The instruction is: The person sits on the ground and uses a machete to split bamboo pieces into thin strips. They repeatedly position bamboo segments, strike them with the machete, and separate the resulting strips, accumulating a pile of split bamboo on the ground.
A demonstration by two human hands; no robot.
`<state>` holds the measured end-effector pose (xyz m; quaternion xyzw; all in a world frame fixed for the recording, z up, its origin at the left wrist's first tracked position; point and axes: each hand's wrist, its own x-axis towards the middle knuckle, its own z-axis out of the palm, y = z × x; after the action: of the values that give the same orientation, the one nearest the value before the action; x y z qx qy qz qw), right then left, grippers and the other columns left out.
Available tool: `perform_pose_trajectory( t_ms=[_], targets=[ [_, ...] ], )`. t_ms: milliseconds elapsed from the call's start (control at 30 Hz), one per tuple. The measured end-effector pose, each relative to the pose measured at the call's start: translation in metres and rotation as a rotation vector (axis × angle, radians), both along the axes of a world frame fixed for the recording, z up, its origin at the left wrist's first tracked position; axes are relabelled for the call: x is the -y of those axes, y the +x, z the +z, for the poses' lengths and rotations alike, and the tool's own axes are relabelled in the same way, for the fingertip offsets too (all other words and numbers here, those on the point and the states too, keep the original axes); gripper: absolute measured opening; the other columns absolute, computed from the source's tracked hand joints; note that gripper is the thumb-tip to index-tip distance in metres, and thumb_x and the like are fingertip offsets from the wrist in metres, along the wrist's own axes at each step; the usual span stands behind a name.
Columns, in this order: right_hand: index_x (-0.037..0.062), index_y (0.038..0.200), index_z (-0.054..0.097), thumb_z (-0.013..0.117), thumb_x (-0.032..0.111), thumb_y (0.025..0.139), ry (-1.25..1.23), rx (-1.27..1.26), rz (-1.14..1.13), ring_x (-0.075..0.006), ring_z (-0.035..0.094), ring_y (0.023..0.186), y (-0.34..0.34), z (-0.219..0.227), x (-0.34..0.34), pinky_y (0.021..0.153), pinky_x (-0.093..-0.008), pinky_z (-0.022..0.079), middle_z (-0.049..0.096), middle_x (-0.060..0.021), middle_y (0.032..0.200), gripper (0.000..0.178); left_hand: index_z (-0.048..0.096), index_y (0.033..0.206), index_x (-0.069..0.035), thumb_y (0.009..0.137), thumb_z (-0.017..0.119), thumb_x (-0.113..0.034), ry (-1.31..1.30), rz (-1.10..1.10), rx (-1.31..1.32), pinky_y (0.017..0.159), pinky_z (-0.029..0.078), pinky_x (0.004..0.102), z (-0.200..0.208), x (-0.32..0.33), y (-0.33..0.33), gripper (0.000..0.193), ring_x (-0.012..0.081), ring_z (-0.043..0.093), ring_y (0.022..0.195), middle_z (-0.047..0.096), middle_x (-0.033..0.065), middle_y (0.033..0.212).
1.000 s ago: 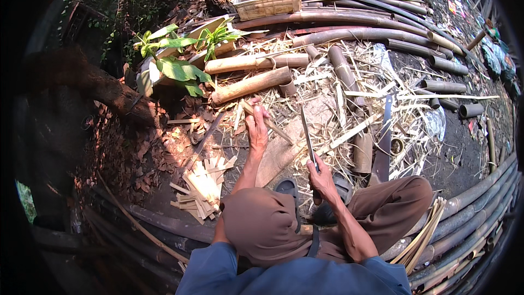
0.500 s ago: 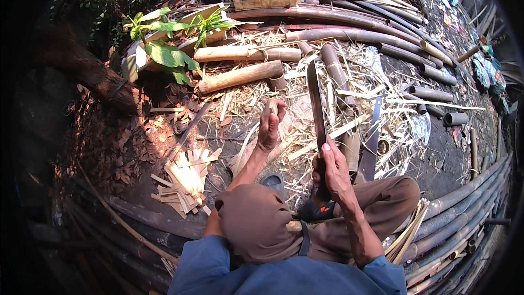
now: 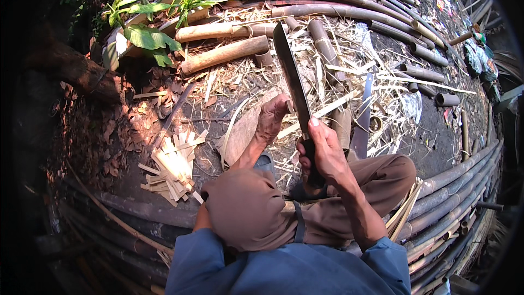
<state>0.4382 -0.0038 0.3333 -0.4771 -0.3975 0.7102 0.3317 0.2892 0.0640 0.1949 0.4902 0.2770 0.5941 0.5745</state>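
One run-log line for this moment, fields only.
right hand: grips raised machete | left hand: on small bamboo piece beside blade | ground: cut slat pile, bamboo poles

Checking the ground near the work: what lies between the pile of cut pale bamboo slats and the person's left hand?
In the head view, a flat worn wooden board lies between the slat pile and the left hand.

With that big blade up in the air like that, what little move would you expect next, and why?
Probably a short downward chop. The right hand grips the handle of the long knife, its blade raised and pointing away from the person, while the left hand is down beside the blade, seemingly steadying a pale bamboo piece on the ground. A pile of cut bamboo strips nearby suggests splitting work.
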Motion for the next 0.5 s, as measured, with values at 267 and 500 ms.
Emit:
perform_pose_trajectory(
  t_ms=[267, 500],
  targets=[
    [0.0102, 0.104, 0.046, 0.038, 0.049, 0.103, 0.015, -0.022, 0.014, -0.01, 0.045, 0.044, 0.0, -0.005, 0.002, 0.039, -0.0252, 0.04, 0.049, -0.0028, 0.065, 0.04, 0.061, 0.094, -0.005, 0.096, 0.05, -0.054, 0.019, 0.007, -0.105, 0.074, 0.044, 0.0238, -0.014, -0.004, -0.005, 0.05, 0.0059, 0.054, 0.078, 0.06, -0.0011, 0.083],
    [0.0108, 0.108, 0.047, 0.036, 0.049, 0.103, 0.015, 0.024, 0.022, -0.0092, 0.045, 0.045, -0.002, 0.0, 0.001, 0.04, -0.0242, 0.039, 0.049, -0.0016, 0.066, 0.04, 0.061, 0.093, -0.006, 0.095, 0.051, -0.054, -0.008, 0.002, -0.092, 0.073, 0.044, 0.0236, -0.012, -0.003, -0.005, 0.05, 0.0055, 0.054, 0.077, 0.059, -0.0015, 0.083]
  ],
)
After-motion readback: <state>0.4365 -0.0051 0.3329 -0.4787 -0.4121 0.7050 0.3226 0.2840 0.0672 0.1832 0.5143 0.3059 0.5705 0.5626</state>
